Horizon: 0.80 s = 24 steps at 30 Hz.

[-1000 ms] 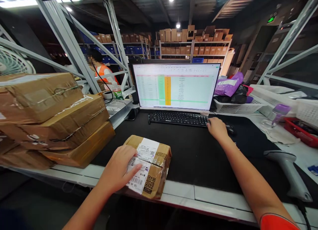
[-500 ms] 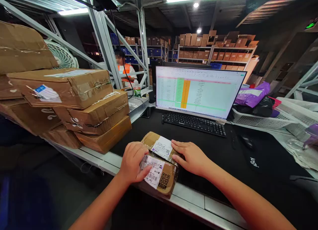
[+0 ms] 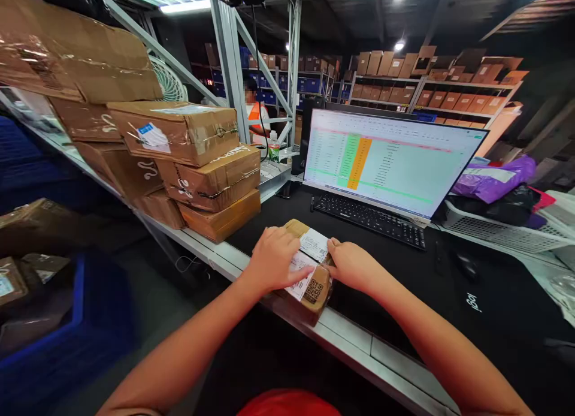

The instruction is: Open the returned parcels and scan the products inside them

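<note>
Someone's standing at the black worktop (image 3: 395, 302) with a small brown cardboard parcel (image 3: 315, 293) covered in white shipping labels, sitting right at the front edge and held between both hands. The left hand (image 3: 273, 260) is spread across the labels on top, while the right hand (image 3: 353, 265) grips the parcel's 3 o'clock side. From the parcel, there's a pile of tan cardboard boxes (image 3: 211, 176) at about 10 o'clock, and a black keyboard (image 3: 368, 221) at about 1 o'clock, sitting in front of a bright spreadsheet monitor (image 3: 390, 164).
</note>
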Tool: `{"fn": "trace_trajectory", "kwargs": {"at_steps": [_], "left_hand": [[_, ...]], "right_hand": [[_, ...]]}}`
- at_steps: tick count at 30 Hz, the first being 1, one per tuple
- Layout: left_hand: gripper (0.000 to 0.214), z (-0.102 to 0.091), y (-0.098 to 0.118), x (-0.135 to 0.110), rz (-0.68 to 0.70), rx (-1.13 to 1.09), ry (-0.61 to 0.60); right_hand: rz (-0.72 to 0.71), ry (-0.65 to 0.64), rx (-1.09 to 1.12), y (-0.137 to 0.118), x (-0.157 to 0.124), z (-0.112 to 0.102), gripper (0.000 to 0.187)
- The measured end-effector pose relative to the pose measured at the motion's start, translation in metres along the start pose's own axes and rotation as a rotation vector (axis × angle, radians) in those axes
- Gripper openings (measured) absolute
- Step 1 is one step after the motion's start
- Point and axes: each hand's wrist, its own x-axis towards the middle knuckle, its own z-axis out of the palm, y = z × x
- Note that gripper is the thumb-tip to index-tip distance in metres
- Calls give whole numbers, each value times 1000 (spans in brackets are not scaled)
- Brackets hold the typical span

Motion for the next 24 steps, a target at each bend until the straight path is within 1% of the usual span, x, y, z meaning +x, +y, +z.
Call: {"fn": "trace_trajectory", "kwargs": {"at_steps": [1, 2, 3, 4, 5, 7, 9, 10, 11, 12, 13, 14, 15, 16, 17, 18, 19, 21, 23, 24], "left_hand": [[56, 0, 9, 7, 13, -25, -109], [61, 0, 18, 12, 38, -63, -179], [65, 1, 26, 15, 63, -107, -211], [66, 2, 34, 16, 77, -145, -210], [64, 4, 39, 15, 81, -174, -183], [57, 6, 44, 9, 72, -195, -85], [52, 7, 44, -1, 87, -201, 22], [50, 6, 43, -5, 95, -196, 66], [49, 5, 42, -9, 99, -186, 96], [48, 4, 41, -11, 95, -172, 115], [47, 2, 41, -13, 84, -159, 124], [47, 1, 41, -15, 74, -152, 123], [47, 0, 42, -15, 66, -150, 121], [47, 0, 43, -15, 61, -152, 121], [48, 0, 43, -15, 59, -154, 124], [49, 0, 44, -15, 59, -153, 132], [50, 0, 45, -15, 56, -148, 143], [51, 2, 46, -17, 46, -138, 175], [50, 4, 46, -18, 42, -140, 216], [48, 5, 46, -19, 43, -144, 237]], "right_hand": [[-10, 11, -5, 1, -1, -1, 53], [-13, 27, 11, 3, -2, -2, 51], [-15, 46, 57, 7, -3, -4, 48], [-16, 68, 133, 13, -4, -6, 45], [-10, 94, 234, 22, -4, -9, 44], [39, 137, 495, 43, -1, -13, 46], [148, 136, 717, 62, 4, -14, 43], [207, 118, 754, 68, 7, -12, 38], [244, 109, 721, 71, 10, -10, 37], [247, 114, 623, 71, 12, -7, 46], [214, 141, 478, 69, 12, -5, 56], [162, 190, 323, 64, 12, -4, 60], [111, 255, 192, 58, 10, -4, 57], [72, 321, 111, 52, 8, -5, 50], [48, 369, 87, 46, 5, -7, 44], [32, 389, 106, 40, 1, -9, 42], [29, 380, 152, 35, -2, -11, 42], [51, 286, 250, 24, -8, -13, 44], [122, 202, 324, 15, -10, -11, 57], [151, 172, 372, 11, -10, -9, 59]]}}
